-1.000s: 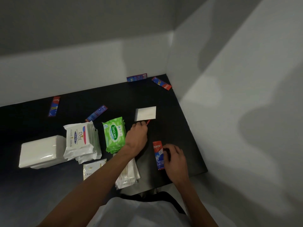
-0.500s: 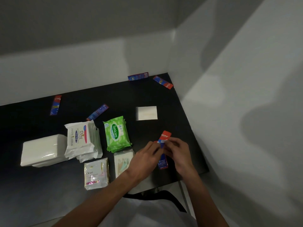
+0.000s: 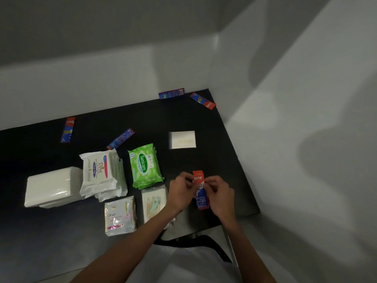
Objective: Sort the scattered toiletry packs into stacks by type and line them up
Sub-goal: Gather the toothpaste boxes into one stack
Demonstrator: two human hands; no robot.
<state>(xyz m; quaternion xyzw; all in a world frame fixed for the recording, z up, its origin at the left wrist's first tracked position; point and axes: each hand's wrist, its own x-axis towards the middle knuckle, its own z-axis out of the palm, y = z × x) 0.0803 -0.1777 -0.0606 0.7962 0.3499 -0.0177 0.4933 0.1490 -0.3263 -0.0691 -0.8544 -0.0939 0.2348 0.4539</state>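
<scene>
1. The black table carries stacks of white tissue packs, Dove wipes and green Sanicare wipes.
2. The left hand and right hand meet near the table's front right edge.
3. Both pinch a red-and-blue toothpaste sachet, possibly held over a second one.

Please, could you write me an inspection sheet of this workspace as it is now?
Surface: black table in a corner.
Job's things: stacks of white tissue packs, Dove wipes, green Sanicare wipes; Dove sachets and cotton swab pack in front; white flat pack apart; four loose toothpaste sachets scattered farther back.
Clutter: nothing seen.
Hands: left hand and right hand both pinch a toothpaste sachet.
Cables: nothing seen.
Surroundings: grey walls behind and right.
</scene>
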